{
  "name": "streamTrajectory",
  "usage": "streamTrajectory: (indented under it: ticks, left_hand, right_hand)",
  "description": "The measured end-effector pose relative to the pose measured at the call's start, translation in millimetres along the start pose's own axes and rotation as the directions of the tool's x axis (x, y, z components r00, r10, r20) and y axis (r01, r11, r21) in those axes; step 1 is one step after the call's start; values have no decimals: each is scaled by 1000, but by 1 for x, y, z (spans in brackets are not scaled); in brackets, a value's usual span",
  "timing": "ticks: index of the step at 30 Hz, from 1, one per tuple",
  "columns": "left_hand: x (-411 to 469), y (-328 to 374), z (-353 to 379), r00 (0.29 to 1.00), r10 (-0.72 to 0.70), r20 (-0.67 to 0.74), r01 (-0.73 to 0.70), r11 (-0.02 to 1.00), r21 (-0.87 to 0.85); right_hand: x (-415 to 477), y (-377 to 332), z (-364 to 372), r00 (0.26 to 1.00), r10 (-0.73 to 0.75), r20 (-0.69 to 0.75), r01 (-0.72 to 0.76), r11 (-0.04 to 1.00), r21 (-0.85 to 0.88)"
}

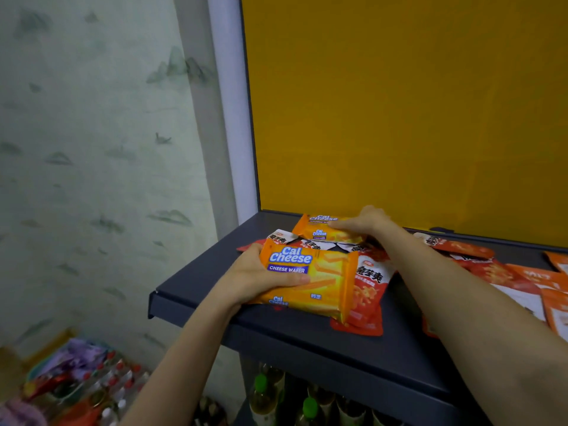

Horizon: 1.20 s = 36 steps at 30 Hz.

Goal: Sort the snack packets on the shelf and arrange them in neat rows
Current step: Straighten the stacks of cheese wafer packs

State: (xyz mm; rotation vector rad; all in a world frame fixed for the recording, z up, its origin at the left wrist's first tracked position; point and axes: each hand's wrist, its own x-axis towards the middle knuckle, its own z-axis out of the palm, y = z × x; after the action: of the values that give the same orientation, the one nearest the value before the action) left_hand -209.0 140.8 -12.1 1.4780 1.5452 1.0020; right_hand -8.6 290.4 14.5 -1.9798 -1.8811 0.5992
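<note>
Fingers (pixel 250 253) and thumb of the left hand (pixel 252 278) curled round the left end of the near wafer packet (pixel 310 278), held at a slant above the front of the shelf (pixel 307 342), right end resting on a red packet (pixel 367 298) at 4 o'clock. Gripped by one end only, so likely to droop or twist; could slide out of a slack hold and drop past the shelf lip at 6 o'clock toward the bottles (pixel 261 392) below. Might also drag that red packet forward and off if swept sideways; better raised clear first. Further in, at 12 o'clock from the near packet, a loose overlapping strip of white-topped packets (pixel 307 241), glossy film on film, easily scattered by anything pushed across. Beyond those, at 1 o'clock, right hand (pixel 367 222) laid over the right end of the far wafer packet (pixel 322 232), fingers (pixel 338 225) fairly straight along its top; cannot tell whether gripping with a hidden thumb or only pressing. If only pressing, apt to skate over the packets beneath rather than lift. Right forearm low across the heap of orange and red packets (pixel 522 278) at 3 o'clock: risk of brushing them askew or off the front on any pull back. Farthest, at 12 o'clock, orange back panel (pixel 399 103): a stop for a back row, yet a wall to crumple a packet against if shoved hard. No tidy row visible yet.
</note>
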Motion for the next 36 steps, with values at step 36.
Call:
streamTrajectory:
  ticks: [36]
  left_hand:
    - [24, -34, -40, 992, 82, -91, -122, 726, -677]
  right_hand:
    - [-16, 16, -2, 891, 317, -324, -46, 775, 631]
